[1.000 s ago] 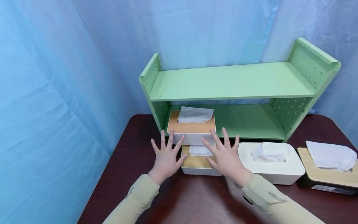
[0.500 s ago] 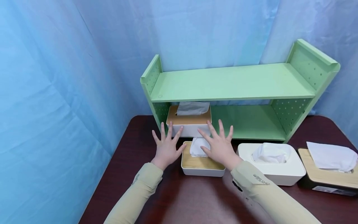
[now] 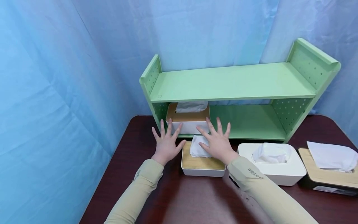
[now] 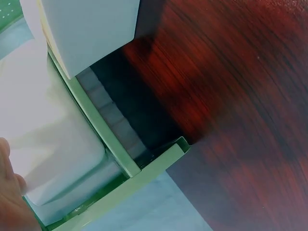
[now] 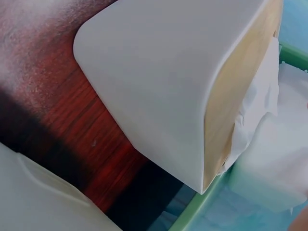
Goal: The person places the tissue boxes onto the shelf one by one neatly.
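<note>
On the left end of the lower shelf sits a white tissue box [image 3: 188, 127] with an orange-brown lid and a tissue sticking out. My left hand [image 3: 167, 146], its fingers straight and spread, is at the left part of the box's front. In the left wrist view its fingers [image 4: 8, 178] appear to touch the white face. My right hand [image 3: 219, 143] is spread likewise at the box's right front. Below the hands, a second white tissue box [image 3: 201, 163] with a light wooden lid stands on the table, its tissue partly behind the right hand.
The green two-tier shelf [image 3: 232, 82] stands at the back of the dark red-brown table [image 3: 193, 199]. On the right are an all-white tissue box [image 3: 279, 171] and a black one with a wooden lid [image 3: 330, 175]. Blue curtains [image 3: 112, 46] hang behind and left.
The orange-brown-lidded box has slid back into the lower shelf, slightly left. Both hands have moved forward with it, fingers spread throughout, baring more of the box below.
</note>
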Available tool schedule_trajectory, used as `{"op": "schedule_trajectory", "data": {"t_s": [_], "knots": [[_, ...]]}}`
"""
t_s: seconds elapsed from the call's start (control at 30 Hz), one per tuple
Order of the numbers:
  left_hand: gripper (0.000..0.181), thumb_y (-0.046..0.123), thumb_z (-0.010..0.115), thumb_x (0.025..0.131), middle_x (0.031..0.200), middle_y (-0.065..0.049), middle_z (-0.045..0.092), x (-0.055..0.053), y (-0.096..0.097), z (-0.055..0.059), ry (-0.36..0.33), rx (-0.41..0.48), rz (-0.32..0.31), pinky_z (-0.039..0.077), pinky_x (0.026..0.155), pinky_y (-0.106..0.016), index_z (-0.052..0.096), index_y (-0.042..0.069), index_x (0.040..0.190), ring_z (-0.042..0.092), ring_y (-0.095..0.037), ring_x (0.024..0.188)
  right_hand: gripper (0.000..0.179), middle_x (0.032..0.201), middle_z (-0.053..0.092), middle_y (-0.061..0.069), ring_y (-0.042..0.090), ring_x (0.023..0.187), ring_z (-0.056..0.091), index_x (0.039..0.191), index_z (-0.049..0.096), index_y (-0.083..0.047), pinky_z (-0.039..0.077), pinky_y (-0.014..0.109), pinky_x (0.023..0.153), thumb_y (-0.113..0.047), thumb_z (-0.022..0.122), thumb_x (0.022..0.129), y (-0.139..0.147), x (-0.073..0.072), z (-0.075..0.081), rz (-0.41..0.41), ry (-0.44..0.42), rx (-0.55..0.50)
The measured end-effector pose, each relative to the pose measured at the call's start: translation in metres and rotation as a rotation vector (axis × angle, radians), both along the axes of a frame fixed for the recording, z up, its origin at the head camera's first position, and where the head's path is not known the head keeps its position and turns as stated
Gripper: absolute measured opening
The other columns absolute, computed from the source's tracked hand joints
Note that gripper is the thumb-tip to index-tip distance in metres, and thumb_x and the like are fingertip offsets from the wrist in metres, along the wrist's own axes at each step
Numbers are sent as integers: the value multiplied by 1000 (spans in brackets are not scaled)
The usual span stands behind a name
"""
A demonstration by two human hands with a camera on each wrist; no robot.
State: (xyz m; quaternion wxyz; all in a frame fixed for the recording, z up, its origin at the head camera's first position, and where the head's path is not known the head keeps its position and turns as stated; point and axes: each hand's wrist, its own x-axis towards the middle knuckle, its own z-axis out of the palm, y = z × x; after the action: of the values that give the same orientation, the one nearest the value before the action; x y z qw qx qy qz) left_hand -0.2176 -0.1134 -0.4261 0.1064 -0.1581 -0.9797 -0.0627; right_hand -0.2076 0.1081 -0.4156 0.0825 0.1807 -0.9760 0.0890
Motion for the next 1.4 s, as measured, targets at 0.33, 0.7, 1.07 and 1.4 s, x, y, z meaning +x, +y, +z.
{"op": "schedule_trajectory", "data": {"t_s": [0.33, 0.7, 1.07, 1.4], "knots": [[64, 54, 42, 96, 160, -14, -1, 6, 2, 1, 33, 13, -30, 2, 103, -74, 22, 29, 152, -3, -45, 143, 65, 159, 9, 15, 46, 143, -1, 149, 30, -31, -6, 73, 102, -49, 54, 92, 3, 4, 3, 2, -2, -56], [62, 51, 45, 95, 159, -18, -1, 26, 12, -4, 39, 77, -94, 3, 103, -74, 29, 26, 150, -1, -44, 144, 63, 157, 14, 18, 45, 141, 8, 147, 36, -26, 0, 70, 104, -46, 56, 91, 8, 25, 3, 15, 28, -142], [63, 47, 51, 93, 158, -19, -2, 45, 15, -1, 78, 160, -160, 5, 104, -71, 32, 25, 149, 4, -43, 143, 61, 154, 17, 26, 47, 136, 20, 143, 42, -17, 14, 66, 104, -39, 61, 89, 18, 48, 4, -8, 44, -267], [61, 45, 54, 92, 156, -22, 4, 58, 15, -9, 42, 197, -181, 10, 109, -64, 37, 23, 147, 7, -41, 142, 61, 150, 20, 32, 51, 130, 29, 142, 44, -12, 30, 67, 98, -34, 65, 88, 23, 66, -11, -12, 22, -329]]}}
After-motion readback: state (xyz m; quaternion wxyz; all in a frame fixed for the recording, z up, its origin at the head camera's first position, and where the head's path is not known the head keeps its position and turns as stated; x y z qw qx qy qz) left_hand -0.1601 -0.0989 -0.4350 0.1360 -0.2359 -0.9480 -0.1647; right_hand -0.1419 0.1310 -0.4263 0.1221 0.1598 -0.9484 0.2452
